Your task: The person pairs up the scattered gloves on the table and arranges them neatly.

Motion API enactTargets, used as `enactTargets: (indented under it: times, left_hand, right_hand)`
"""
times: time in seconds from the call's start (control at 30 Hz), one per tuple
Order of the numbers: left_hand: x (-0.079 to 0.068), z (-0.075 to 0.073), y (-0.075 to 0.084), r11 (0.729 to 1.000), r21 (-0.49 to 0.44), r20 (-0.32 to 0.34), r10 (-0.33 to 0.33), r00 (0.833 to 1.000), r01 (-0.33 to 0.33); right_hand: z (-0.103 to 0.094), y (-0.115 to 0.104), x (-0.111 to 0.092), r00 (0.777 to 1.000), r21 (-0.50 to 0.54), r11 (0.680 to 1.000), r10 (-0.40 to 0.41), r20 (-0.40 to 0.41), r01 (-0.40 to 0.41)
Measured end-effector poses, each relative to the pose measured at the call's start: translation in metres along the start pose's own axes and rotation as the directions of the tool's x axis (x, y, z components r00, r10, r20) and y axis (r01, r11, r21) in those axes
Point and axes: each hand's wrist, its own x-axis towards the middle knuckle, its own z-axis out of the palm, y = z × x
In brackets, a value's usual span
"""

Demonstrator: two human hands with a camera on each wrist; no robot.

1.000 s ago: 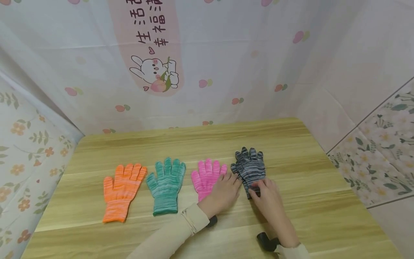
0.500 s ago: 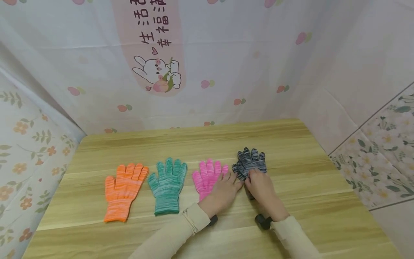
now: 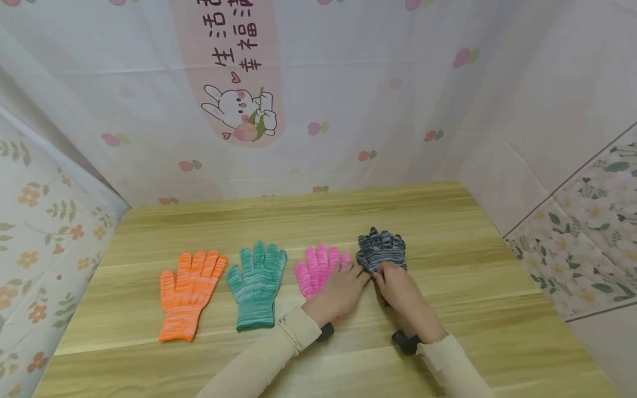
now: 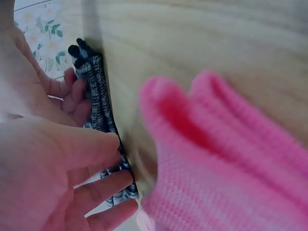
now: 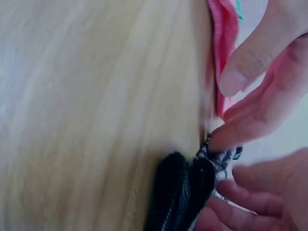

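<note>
A black-and-grey striped knit glove (image 3: 383,253) lies right of centre on the table with its fingers pointing away; the right hand hides its cuff. My right hand (image 3: 400,290) bends over its palm part, thumb and curled fingers pinching the knit. Reaching in from the left, my left hand (image 3: 340,293) has loosely extended fingers touching the glove's thumb side, as the left wrist view also shows at the edge of the striped glove (image 4: 96,91). Beneath the left hand and wrist lies a pink knit glove (image 3: 318,270), partly covered.
To the left, a teal knit glove (image 3: 257,296) and an orange knit glove (image 3: 188,298) lie flat in the same row. The wooden table (image 3: 278,218) ends at a patterned curtain (image 3: 348,110) behind. Black devices (image 3: 405,342) sit under both wrists.
My right hand has moved from the striped glove's cuff up to its palm, then slightly left. The glove has shifted a little leftward. My left hand has barely moved.
</note>
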Motion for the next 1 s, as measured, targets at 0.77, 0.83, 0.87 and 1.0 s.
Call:
enactTargets:
  times: [0.77, 0.83, 0.87, 1.0]
  left_hand:
    - [0.004, -0.008, -0.005, 1.0, 0.013, 0.04, 0.013, 0.999, -0.014]
    - [0.004, -0.007, -0.004, 1.0, 0.023, 0.045, 0.012, 0.999, -0.013]
    - [0.004, -0.007, -0.004, 1.0, 0.026, 0.049, 0.01, 0.999, -0.012]
    - [0.005, -0.006, -0.001, 0.999, 0.043, 0.064, 0.006, 0.998, -0.009]
  right_hand:
    - [-0.029, 0.054, 0.014, 0.958, 0.347, 0.9, 0.205, 0.199, -0.264]
    - [-0.029, 0.053, 0.014, 0.955, 0.387, 0.877, 0.225, 0.191, -0.284]
    - [-0.029, 0.053, 0.014, 0.955, 0.405, 0.868, 0.232, 0.186, -0.289]
    - [-0.03, 0.056, 0.013, 0.952, 0.447, 0.841, 0.242, 0.189, -0.303]
